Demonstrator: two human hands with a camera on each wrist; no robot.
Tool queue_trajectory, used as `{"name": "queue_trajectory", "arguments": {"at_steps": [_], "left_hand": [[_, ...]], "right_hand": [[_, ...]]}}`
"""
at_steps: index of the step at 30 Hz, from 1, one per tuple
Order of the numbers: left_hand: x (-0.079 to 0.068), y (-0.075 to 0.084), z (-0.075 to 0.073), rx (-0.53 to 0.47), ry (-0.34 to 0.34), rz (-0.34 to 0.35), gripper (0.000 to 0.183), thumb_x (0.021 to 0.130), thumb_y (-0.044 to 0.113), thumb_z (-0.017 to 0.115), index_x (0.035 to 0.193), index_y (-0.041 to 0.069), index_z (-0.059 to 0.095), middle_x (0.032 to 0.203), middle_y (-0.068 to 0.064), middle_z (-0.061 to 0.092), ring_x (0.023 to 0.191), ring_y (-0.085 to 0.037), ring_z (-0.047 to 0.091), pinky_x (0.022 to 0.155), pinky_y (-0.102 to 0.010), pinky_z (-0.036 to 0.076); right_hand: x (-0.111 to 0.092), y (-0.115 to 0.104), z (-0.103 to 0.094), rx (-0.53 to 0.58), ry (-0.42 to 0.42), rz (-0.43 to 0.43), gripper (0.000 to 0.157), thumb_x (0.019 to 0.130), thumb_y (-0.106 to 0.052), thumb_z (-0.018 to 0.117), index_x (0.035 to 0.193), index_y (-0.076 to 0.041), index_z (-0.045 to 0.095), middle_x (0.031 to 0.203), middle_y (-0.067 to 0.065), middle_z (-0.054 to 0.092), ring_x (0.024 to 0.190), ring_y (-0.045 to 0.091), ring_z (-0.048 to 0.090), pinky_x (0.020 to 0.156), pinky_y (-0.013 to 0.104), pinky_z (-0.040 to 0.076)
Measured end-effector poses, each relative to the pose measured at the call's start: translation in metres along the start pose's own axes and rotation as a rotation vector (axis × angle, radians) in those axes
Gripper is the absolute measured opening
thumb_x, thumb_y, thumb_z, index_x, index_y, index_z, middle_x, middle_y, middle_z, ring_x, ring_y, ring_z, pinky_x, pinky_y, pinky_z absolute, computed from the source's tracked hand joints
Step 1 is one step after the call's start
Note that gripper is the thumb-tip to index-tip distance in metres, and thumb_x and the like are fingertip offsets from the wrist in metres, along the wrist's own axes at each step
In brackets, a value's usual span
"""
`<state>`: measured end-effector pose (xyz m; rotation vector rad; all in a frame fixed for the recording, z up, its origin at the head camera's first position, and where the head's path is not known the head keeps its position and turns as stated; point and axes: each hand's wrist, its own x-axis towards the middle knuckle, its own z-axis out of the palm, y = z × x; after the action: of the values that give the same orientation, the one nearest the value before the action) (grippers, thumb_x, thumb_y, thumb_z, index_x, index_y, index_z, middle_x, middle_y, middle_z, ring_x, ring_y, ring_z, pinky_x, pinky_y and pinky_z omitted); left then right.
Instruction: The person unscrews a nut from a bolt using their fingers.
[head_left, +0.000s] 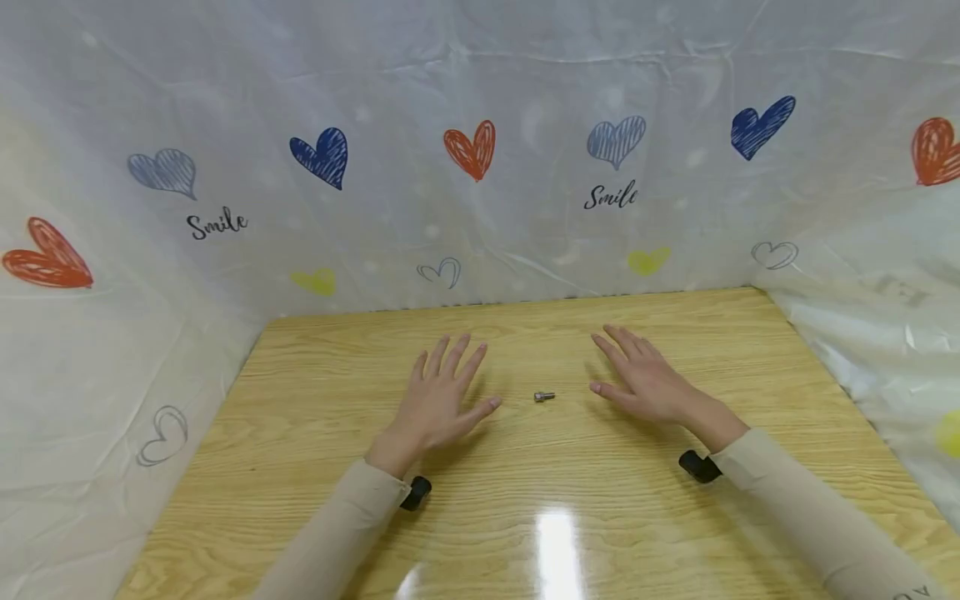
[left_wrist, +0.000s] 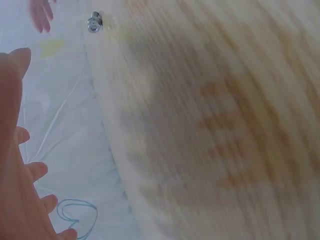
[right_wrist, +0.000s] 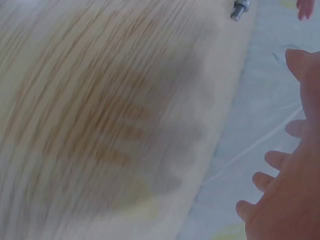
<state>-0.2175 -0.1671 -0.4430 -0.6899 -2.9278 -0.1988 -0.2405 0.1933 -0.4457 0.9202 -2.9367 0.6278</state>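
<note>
A small silver metal bolt point(head_left: 543, 397) lies on its side on the wooden table between the two hands. Its wider head faces the left hand and its shank points right. The left hand point(head_left: 435, 404) is held palm down to the left of the bolt, fingers spread and thumb toward it. On the other side, the right hand point(head_left: 648, 383) has its fingers extended and its thumb apart, holding nothing. Both wrist views show the bolt point(left_wrist: 94, 23) near the top edge, apart from the fingers point(right_wrist: 276, 159).
Wood-grain table point(head_left: 300, 467) spreads under both arms, with a bright light reflection near its front. A pale cloth point(head_left: 525, 225) printed with hearts and "Smile" hangs behind the table and along both sides. Each wrist carries a black device point(head_left: 700, 467).
</note>
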Motion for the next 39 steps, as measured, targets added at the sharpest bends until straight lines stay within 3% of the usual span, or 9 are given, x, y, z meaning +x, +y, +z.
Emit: {"name": "queue_trajectory", "arguments": {"at_steps": [9, 19, 31, 39], "left_hand": [[0.003, 0.009, 0.003, -0.076, 0.001, -0.008, 0.082, 0.099, 0.069, 0.048, 0.164, 0.021, 0.029, 0.166, -0.012, 0.027, 0.153, -0.044, 0.019, 0.117, -0.067, 0.024], [0.006, 0.015, 0.006, -0.153, 0.030, -0.005, 0.075, 0.098, 0.059, 0.061, 0.157, 0.017, 0.042, 0.155, -0.011, 0.043, 0.143, -0.037, 0.038, 0.111, -0.064, 0.035], [0.018, 0.028, 0.014, -0.289, 0.048, -0.033, 0.068, 0.093, 0.048, 0.074, 0.148, 0.013, 0.054, 0.148, -0.011, 0.052, 0.133, -0.037, 0.051, 0.106, -0.060, 0.042], [0.022, 0.032, 0.016, -0.382, 0.027, -0.065, 0.063, 0.093, 0.042, 0.077, 0.143, 0.010, 0.057, 0.140, -0.009, 0.059, 0.125, -0.032, 0.058, 0.105, -0.056, 0.044]], "right_hand": [[0.007, -0.009, 0.007, 0.134, 0.020, -0.014, 0.077, 0.105, -0.041, 0.059, 0.163, -0.008, 0.021, 0.167, 0.022, 0.019, 0.151, 0.046, 0.020, 0.118, 0.067, 0.023], [0.016, -0.018, 0.014, 0.308, 0.014, 0.008, 0.082, 0.098, -0.023, 0.072, 0.162, -0.008, 0.024, 0.161, 0.024, 0.026, 0.148, 0.045, 0.026, 0.114, 0.066, 0.031], [0.023, -0.024, 0.018, 0.373, -0.004, 0.021, 0.074, 0.095, -0.016, 0.074, 0.156, 0.001, 0.034, 0.150, 0.025, 0.042, 0.136, 0.043, 0.044, 0.109, 0.061, 0.040], [0.029, -0.031, 0.021, 0.368, -0.023, -0.022, 0.060, 0.095, -0.015, 0.074, 0.144, 0.006, 0.049, 0.137, 0.024, 0.055, 0.124, 0.042, 0.054, 0.103, 0.057, 0.046]]}}
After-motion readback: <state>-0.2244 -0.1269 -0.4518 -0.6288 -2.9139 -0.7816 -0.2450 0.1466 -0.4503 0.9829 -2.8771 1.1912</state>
